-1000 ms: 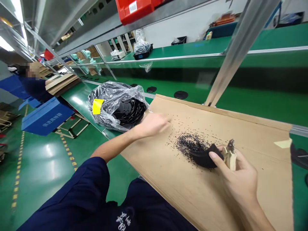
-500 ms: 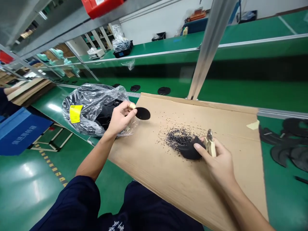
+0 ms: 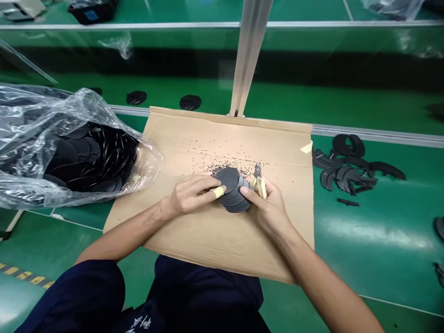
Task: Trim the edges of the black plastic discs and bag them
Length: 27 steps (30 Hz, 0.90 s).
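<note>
Over the middle of the cardboard sheet (image 3: 194,236), my two hands meet at flat black plastic parts. My left hand (image 3: 189,194), yellow tape round one finger, is closed on the edge of a round black disc (image 3: 227,178). My right hand (image 3: 272,210) pinches a curved black plastic piece (image 3: 239,201) that lies against the disc, their edges overlapping. Tucked in that same hand is a pair of nippers (image 3: 258,180) with cream handles, jaws pointing up. Small black scraps (image 3: 222,162) are scattered on the cardboard behind the parts, partly hidden by them.
A clear plastic bag (image 3: 86,152) full of black parts lies open at the left. Loose curved black pieces (image 3: 347,173) rest on the green bench to the right. A metal post (image 3: 248,60) rises behind the cardboard, and black discs (image 3: 190,102) lie beyond the rail.
My left hand has come from beside the bag to the middle, bringing the black disc against the curved piece in my right hand. The view has turned right and down.
</note>
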{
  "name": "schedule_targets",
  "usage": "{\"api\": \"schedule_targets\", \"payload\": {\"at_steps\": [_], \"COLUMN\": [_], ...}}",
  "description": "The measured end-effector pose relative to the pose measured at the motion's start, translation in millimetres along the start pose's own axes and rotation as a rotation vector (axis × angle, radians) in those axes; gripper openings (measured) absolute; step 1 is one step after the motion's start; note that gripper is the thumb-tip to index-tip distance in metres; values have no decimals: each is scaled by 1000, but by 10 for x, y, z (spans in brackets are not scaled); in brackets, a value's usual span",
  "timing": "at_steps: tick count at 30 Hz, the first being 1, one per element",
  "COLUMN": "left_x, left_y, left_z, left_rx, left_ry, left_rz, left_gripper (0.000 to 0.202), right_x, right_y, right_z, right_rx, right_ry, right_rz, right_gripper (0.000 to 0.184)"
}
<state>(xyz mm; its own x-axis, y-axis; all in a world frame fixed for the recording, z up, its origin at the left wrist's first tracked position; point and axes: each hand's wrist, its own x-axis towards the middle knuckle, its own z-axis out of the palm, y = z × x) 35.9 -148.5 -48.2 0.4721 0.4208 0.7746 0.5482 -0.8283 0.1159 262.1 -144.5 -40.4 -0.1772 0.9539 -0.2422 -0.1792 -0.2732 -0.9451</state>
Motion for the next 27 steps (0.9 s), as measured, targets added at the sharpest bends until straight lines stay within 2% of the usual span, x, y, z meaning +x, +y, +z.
{"api": "schedule_targets", "payload": {"at_steps": [4, 6, 15, 21, 23, 24, 27], "left_x": [-32, -34, -40, -36, -31, -26, 1], "left_y": [20, 36, 57, 96, 126, 143, 197], "left_z": [-43, -44, 5, 18, 33, 41, 67], "left_rx": [-75, -129, -43, -72, -133, -186, -443], "left_ry": [38, 17, -70, -125, -88, -58, -31], "left_rz": [-100, -142, -29, -34, -117, -201, -549], "left_gripper": [28, 34, 18, 24, 28, 29, 39], "right_x": [-1, 1, 9, -12, -24, -32, -62], "right_y": [-4, -7, 0, -26, -48, -60, -89], "right_z": [10, 7, -20, -34, -29, -23, 9], "right_rx": [55, 64, 8, -121, -160, -188, -283], "right_ry": [24, 33, 36, 77, 96, 101, 86], "right_rz": [53, 76, 39, -84, -122, -141, -193], "right_gripper": [51, 52, 50, 38, 34, 33, 30]}}
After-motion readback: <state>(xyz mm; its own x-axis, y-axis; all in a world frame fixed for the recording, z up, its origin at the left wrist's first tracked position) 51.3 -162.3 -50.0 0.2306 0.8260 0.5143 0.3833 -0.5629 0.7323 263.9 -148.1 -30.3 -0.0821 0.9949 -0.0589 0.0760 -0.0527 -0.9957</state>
